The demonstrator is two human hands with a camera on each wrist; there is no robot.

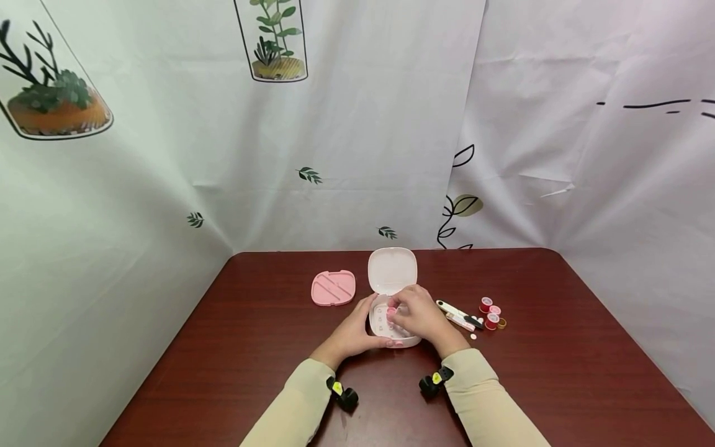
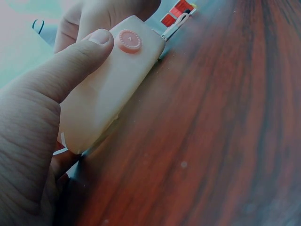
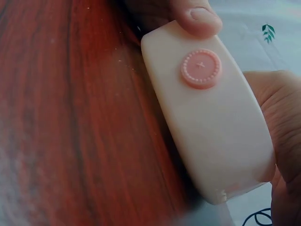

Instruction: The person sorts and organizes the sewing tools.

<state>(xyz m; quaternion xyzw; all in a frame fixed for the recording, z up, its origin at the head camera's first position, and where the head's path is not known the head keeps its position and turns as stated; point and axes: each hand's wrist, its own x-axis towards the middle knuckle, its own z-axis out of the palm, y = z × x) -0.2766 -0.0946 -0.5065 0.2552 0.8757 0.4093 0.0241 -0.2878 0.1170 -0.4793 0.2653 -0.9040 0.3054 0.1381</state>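
A small white box stands on the table with its lid raised at the back. My left hand grips the box's left side, the thumb at the front wall beside a round pink button. Inside the box, my right hand pinches a small pink spool over the pegged floor. In the right wrist view the box's front wall hides the spool and the right fingertips. Behind and left of the box lies a pink divided tray.
To the right lie red and pink thread spools, a gold ring-like piece, a white-and-black slim tool and small white pieces. The dark wooden table meets printed fabric walls at the back and sides.
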